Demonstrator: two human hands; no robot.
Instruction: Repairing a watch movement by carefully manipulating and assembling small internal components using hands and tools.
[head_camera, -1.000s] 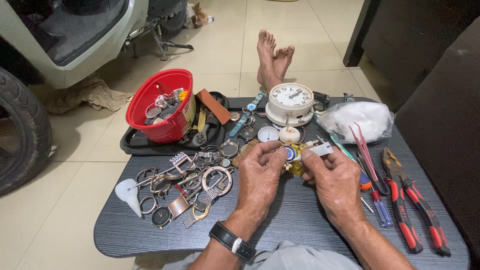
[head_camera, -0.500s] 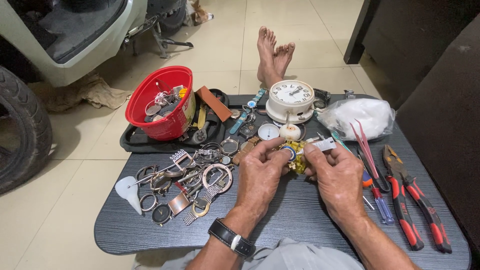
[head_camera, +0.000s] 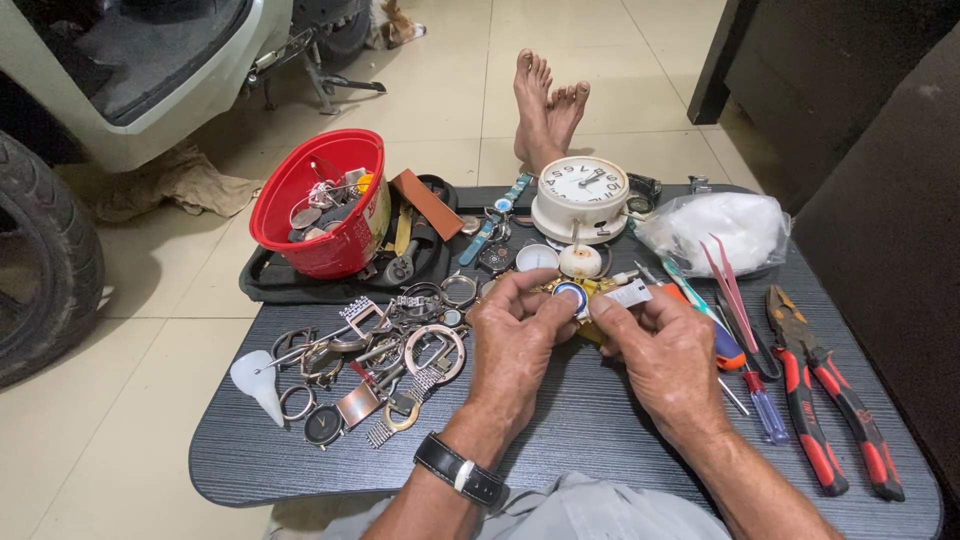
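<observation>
My left hand (head_camera: 515, 335) and my right hand (head_camera: 660, 345) meet over the middle of a dark low table (head_camera: 580, 430). Between their fingertips is a small round watch (head_camera: 571, 295) with a gold-coloured band, its face turned up. My right hand also pinches a small white strip (head_camera: 630, 293) against the watch. A black wristwatch is on my left wrist. Just beyond the fingers lie a small white round case (head_camera: 580, 262) and a white alarm clock (head_camera: 580, 195).
A pile of watches and bands (head_camera: 380, 350) lies left of my hands. A red bowl (head_camera: 320, 200) of parts sits on a black tray. Pliers (head_camera: 830, 400), screwdrivers (head_camera: 750, 385), pink tweezers (head_camera: 730, 285) and a plastic bag (head_camera: 720, 230) lie to the right. My bare feet (head_camera: 545, 105) rest beyond the table.
Both hands stay closed around the small watch in about the same place. The fingers have shifted slightly on it.
</observation>
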